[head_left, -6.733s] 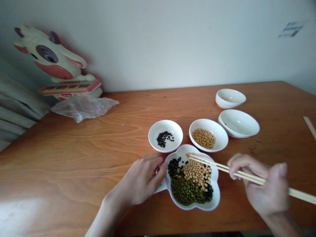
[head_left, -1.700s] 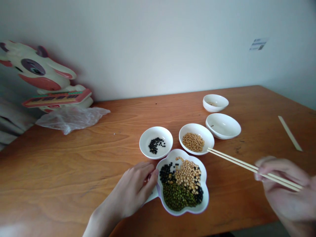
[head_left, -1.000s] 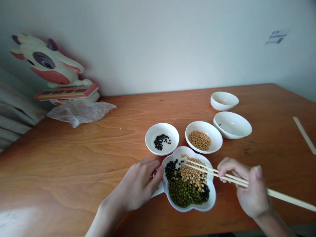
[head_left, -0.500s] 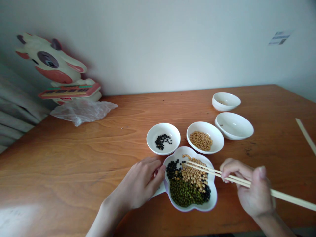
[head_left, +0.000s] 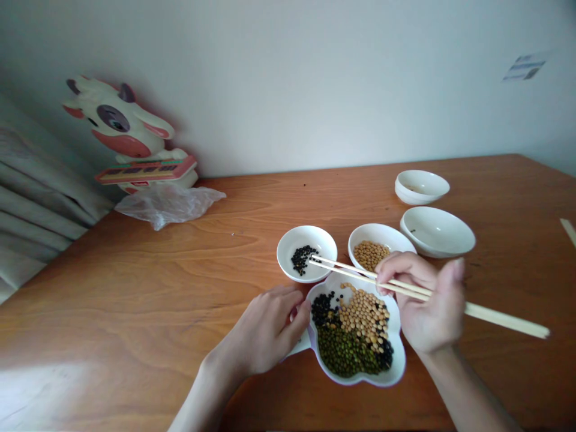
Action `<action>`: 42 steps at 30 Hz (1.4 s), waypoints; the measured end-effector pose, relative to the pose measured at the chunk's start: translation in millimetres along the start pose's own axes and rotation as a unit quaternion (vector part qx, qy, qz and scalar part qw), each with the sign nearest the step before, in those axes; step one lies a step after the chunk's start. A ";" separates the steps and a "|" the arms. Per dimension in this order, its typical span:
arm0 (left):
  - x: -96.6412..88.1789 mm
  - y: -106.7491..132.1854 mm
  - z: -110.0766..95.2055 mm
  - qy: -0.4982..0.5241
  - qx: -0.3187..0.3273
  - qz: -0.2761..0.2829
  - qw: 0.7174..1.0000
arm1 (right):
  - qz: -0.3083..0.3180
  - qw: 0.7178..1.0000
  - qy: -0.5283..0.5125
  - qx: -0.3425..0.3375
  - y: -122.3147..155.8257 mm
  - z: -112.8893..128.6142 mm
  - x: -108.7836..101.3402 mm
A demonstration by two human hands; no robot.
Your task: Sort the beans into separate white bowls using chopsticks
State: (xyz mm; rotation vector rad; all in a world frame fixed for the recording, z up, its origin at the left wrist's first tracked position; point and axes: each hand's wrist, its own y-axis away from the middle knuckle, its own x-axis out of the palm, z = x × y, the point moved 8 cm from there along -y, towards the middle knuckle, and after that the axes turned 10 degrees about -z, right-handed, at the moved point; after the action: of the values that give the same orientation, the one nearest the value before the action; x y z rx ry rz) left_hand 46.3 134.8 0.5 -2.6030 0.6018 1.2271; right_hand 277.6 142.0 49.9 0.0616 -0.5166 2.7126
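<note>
My left hand (head_left: 265, 329) rests on the table with curled fingers against the left rim of a flower-shaped white dish (head_left: 396, 369) that holds mixed black, yellow and green beans. My right hand (head_left: 425, 303) is closed on a pair of wooden chopsticks (head_left: 495, 318). Their tips reach over the small white bowl of black beans (head_left: 307, 252), right above the beans. Whether a bean sits between the tips I cannot make out. A bowl of yellow beans (head_left: 380, 249) stands just right of it, partly hidden by my right hand.
Two more white bowls (head_left: 437, 231) (head_left: 422, 186) stand at the back right. A cartoon cow figure (head_left: 130, 141) and a crumpled clear plastic bag (head_left: 168, 203) sit at the back left by the wall. A pale strip (head_left: 567, 231) lies at the right edge.
My right hand has moved left and away from me, carrying the chopstick tips from the yellow beans in the flower dish to over the black-bean bowl. The left hand stayed on the dish.
</note>
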 end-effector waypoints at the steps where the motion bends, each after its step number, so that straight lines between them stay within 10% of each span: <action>1: 0.2 -0.1 0.4 0.000 -0.001 0.000 1.000 | 0.002 1.000 -0.002 -0.001 0.8 0.1 -1.3; 13: 2.1 -1.1 -0.4 0.003 0.005 0.003 1.000 | 0.029 0.999 0.036 0.029 18.8 -12.6 -61.6; 42: 2.2 -0.6 1.1 0.001 0.006 0.001 1.000 | 0.074 0.994 0.078 0.023 37.8 -34.3 -63.7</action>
State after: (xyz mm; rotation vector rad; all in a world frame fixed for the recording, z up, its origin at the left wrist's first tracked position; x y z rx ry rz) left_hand 47.1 135.1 -1.9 -2.5954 0.6106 1.2178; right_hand 323.6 99.2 -2.3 -0.1817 -0.4292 2.8422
